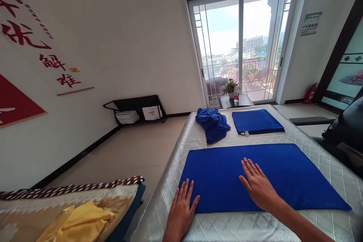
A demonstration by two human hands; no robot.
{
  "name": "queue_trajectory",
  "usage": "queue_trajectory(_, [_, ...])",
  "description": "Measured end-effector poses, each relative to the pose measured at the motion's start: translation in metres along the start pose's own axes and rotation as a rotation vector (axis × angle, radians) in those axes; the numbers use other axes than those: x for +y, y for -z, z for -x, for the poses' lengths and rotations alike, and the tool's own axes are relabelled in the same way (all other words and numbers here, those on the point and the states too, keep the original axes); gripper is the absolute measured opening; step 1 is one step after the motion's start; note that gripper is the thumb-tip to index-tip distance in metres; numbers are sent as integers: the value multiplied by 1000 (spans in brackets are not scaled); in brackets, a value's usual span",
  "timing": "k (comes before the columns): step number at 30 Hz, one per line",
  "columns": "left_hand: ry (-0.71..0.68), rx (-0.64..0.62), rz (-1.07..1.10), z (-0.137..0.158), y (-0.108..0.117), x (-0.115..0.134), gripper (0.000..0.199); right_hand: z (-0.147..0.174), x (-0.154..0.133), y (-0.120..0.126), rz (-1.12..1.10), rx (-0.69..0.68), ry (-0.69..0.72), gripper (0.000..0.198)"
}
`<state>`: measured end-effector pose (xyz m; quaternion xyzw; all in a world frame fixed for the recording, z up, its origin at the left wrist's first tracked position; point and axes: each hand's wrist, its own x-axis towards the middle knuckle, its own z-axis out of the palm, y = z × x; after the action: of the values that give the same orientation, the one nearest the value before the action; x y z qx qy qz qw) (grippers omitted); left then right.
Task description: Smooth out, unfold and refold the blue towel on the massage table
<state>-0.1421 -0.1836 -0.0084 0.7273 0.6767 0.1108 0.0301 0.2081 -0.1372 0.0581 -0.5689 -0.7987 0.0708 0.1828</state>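
Observation:
A blue cloth [221,177] lies spread flat on the silvery quilted mattress [164,196]. My left hand [182,208] rests at its near left corner, fingers stretched out and touching the edge. Over the middle of the cloth is my right hand [256,183], palm down with the fingers extended; whether it presses on the fabric I cannot tell. Beyond the spread cloth sits a neatly folded blue stack [256,120] with a small white tag at its near edge. Left of that stack, a crumpled blue cloth [212,123] lies in a heap.
A yellow cloth [85,221] lies on patterned bedding [121,194] at the lower left. Past the mattress stands a small dark table [246,101] with a bottle [236,93] and a potted plant [230,86], before sliding glass doors. A black chair [347,132] is at the right.

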Motion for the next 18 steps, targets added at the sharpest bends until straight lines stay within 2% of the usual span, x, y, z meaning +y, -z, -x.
queue_trajectory(2, [-11,15,-1,1,-1,0,67,-13,-48,-18,-74,-53,146,67])
queue_trajectory(4, [-23,21,-1,2,-1,-1,66,-22,-80,-37,-136,-96,235,68])
queue_trajectory(6, [-25,16,-5,2,-1,-1,66,-26,-97,-55,-170,-141,279,72])
queue_trajectory(8, [-17,3,-12,1,0,-1,67,-28,-103,-68,-180,-190,291,76])
queue_trajectory(10, [-14,-16,-24,1,1,0,68,-26,-99,-75,-173,-221,281,78])
queue_trajectory(13, [-25,-10,-46,2,3,0,69,-19,-80,-72,-139,-238,244,75])
queue_trajectory(18, [-36,6,-60,2,3,0,70,2,-19,-51,-20,-188,101,70])
